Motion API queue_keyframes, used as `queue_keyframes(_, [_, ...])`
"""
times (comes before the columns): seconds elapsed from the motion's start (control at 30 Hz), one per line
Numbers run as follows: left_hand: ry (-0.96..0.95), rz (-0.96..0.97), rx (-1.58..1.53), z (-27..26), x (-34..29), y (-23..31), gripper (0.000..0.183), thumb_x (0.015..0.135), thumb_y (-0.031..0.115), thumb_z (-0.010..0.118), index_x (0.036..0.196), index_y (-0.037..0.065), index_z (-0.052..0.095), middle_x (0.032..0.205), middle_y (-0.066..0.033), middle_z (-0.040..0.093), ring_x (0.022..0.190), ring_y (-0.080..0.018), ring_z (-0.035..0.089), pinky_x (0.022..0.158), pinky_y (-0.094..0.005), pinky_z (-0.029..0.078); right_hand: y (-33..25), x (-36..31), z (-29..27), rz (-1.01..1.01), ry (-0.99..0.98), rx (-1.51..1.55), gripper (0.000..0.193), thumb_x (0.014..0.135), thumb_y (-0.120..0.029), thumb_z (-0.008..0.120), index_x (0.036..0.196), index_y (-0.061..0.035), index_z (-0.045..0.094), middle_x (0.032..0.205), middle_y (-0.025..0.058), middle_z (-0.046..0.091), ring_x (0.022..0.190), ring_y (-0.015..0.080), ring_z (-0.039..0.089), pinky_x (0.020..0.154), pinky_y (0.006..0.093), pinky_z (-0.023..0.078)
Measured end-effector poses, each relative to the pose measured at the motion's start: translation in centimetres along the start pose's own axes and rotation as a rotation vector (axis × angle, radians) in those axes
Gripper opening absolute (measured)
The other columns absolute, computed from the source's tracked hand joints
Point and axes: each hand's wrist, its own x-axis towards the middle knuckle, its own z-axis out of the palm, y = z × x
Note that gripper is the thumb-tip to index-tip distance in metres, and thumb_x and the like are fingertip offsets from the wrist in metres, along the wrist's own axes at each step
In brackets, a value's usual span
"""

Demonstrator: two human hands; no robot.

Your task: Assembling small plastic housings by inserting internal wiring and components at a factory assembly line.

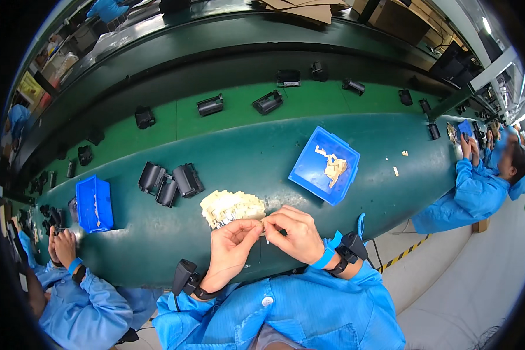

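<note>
Currently my left hand and right hand meet fingertip to fingertip at the near edge of a fanned heap of cream pieces on the green worktop, thumbs and forefingers pinched on a small pale piece, mostly hidden, kind uncertain. Left of heap: three black housings clustered; right and farther off, a blue tray with loose cream scraps. Beyond, more black housings spaced along a green strip.
</note>
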Motion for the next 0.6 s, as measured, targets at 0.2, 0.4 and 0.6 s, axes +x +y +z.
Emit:
queue_keyframes(0.2, [-0.048,-0.048,-0.056,-0.8,0.3,0.0,0.013,0.085,0.002,0.062,0.096,-0.006,0.063,0.087,-0.0060,0.065,0.078,-0.0093,0.059,0.072,-0.0214,0.048,-0.6,0.1,-0.3,0.341,-0.034,0.336,0.007,0.077,-0.003,0.066,0.082,0.0015,0.066,0.073,0.0097,0.063,0.064,0.0183,0.061,0.057,0.0260,0.047])
queue_keyframes(0.4, [0.068,0.100,0.145,0.3,-0.1,-0.4,0.013,0.086,0.002,0.062,0.096,-0.005,0.063,0.089,-0.0075,0.065,0.078,-0.0097,0.060,0.071,-0.0225,0.049,-0.3,0.2,0.5,-0.049,0.066,-0.019,0.009,0.073,-0.001,0.067,0.082,0.0017,0.065,0.071,0.0113,0.061,0.061,0.0205,0.058,0.055,0.0276,0.046])
queue_keyframes(0.6, [-0.021,-0.002,-0.061,-0.4,0.4,-0.8,0.012,0.085,0.003,0.063,0.094,-0.005,0.063,0.087,-0.0076,0.065,0.078,-0.0105,0.061,0.071,-0.0231,0.050,-0.6,-0.1,0.1,0.158,0.000,0.105,0.012,0.074,-0.004,0.066,0.085,0.0011,0.064,0.075,0.0118,0.061,0.067,0.0244,0.059,0.060,0.0317,0.049])
